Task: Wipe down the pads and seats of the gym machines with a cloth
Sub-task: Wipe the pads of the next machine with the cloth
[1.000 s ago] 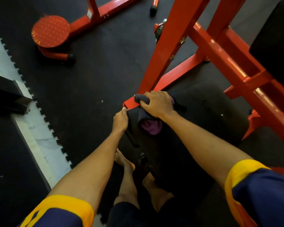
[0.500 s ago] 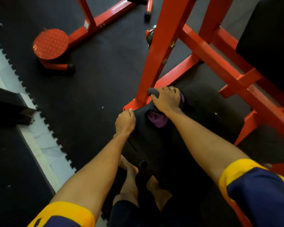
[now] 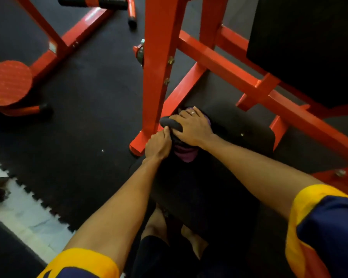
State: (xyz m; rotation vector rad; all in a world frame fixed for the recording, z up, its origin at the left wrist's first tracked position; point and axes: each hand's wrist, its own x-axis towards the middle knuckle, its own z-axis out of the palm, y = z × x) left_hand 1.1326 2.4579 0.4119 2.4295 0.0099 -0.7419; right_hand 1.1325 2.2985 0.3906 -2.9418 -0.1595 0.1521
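Head view. Item: cloth [image 3: 184,156], dark with a purple fold, bunched on the far-left corner of the black seat pad [image 3: 219,183], close by the foot of the red upright [image 3: 159,57].
Right hand [image 3: 191,129]: laid flat on the cloth, fingers spread and fairly straight, pressing down.
Left hand [image 3: 158,146]: curled at the pad's left edge, thumb touching the cloth's rolled rim; whether it clasps pad or cloth cannot be told.
Surroundings: black back pad [image 3: 309,47], upper right; round red footplate [image 3: 8,83], far left; rubber floor mat [image 3: 88,117].
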